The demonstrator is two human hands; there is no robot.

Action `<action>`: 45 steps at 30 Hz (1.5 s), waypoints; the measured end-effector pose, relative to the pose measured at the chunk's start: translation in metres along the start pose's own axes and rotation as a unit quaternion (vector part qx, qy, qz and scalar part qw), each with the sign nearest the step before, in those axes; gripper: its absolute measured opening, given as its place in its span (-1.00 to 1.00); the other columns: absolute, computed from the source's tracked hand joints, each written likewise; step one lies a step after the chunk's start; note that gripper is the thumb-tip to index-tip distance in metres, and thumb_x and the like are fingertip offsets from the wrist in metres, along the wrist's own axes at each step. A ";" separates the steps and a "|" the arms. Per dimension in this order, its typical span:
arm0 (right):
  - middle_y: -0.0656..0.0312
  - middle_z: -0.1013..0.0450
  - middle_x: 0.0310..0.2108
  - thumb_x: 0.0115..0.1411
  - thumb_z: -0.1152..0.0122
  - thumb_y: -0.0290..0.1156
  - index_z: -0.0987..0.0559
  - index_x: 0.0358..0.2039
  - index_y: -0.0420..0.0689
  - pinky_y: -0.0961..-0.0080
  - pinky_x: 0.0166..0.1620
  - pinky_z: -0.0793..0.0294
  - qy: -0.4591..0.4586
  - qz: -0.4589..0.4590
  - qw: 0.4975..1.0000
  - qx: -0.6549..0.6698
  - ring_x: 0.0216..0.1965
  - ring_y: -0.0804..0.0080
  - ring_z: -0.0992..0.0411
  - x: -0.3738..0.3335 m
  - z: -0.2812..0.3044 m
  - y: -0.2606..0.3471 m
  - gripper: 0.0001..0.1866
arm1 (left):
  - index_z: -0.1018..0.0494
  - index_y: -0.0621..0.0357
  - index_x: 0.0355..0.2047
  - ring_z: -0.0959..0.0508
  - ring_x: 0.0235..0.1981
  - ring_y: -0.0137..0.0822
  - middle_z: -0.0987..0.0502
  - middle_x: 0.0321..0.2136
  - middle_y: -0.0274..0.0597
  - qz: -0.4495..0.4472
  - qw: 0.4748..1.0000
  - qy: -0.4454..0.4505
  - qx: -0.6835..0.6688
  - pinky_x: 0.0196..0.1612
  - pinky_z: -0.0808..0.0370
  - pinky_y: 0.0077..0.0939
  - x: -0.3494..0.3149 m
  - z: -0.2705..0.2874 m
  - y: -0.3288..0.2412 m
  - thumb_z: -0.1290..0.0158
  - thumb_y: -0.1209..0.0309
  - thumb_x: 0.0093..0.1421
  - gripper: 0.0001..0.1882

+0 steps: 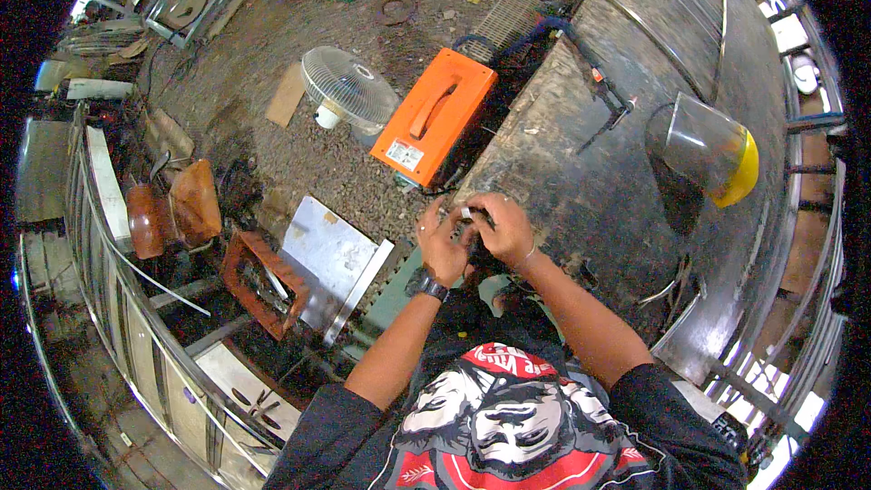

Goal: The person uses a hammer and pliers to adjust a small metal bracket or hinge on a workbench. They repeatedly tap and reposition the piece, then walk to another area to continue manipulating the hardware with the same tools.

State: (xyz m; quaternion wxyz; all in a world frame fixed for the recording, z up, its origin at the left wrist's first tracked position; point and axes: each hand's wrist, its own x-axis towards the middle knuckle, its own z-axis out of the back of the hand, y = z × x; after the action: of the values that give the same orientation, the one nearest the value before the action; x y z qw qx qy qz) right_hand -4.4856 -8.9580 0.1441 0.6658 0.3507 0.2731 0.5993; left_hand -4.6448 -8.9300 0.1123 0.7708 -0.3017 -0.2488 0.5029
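Observation:
In front of my body my two hands meet near the edge of the dark worktable. My left hand (442, 243), with a dark watch (426, 285) on its wrist, has its fingers curled inward. My right hand (504, 229) bends over from the other side, fingers drawn together against the left fingertips. A small whitish bit (466, 213) shows between them, too small to name. Just beyond stands an orange welding machine (467, 91) with a top handle. On the worktable (581, 191) to the right lie an electrode holder (617, 111) and a clear face shield (703, 136) with yellow headgear.
A pedestal-type fan (349, 82) sits on the gravelly floor, left of the welding machine. Nearer left are a white panel (327, 254), a rusty square frame (263, 286) and a brown leather-like piece (195, 200). Metal frames (680, 0) lie on the table's far end.

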 end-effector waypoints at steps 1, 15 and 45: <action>0.04 -0.53 -0.15 0.14 -0.18 -0.40 -0.56 -0.09 -0.10 0.16 -0.02 -0.44 0.021 0.006 0.999 -0.042 -0.11 -0.02 -0.47 0.004 0.001 0.003 -0.71 | -0.54 0.01 0.04 -0.33 0.21 0.04 -0.39 0.15 -0.04 0.024 0.999 -0.007 -0.042 0.25 -0.26 -0.09 -0.002 -0.001 0.006 -0.28 0.40 0.07 -0.53; 0.09 -0.45 -0.02 0.07 -0.34 -0.28 -0.56 -0.07 -0.06 0.08 0.11 -0.30 -0.096 0.005 0.984 -0.148 0.02 -0.02 -0.38 -0.028 -0.002 -0.019 -0.61 | -0.56 0.16 0.00 -0.56 -0.01 -0.02 -0.58 -0.08 -0.01 0.028 0.987 0.022 -0.155 0.06 -0.48 -0.26 0.004 0.008 0.031 -0.29 0.44 0.08 -0.57; 0.06 -0.44 -0.05 0.21 -0.14 -0.25 -0.59 0.04 0.12 0.05 0.08 -0.26 -0.087 -0.033 0.980 -0.174 0.01 -0.02 -0.36 -0.021 -0.018 -0.028 -0.63 | -0.58 0.23 -0.09 -0.62 -0.08 -0.20 -0.63 -0.12 -0.03 0.085 0.977 0.007 -0.196 0.02 -0.51 -0.37 0.005 0.000 0.035 -0.31 0.43 0.09 -0.64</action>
State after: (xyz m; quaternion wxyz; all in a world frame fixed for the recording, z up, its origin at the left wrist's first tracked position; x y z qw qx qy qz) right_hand -4.4860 -8.9774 0.1098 0.7573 0.2708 0.1173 0.5826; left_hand -4.6651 -8.9142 0.0876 0.6525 -0.4711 -0.3105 0.5058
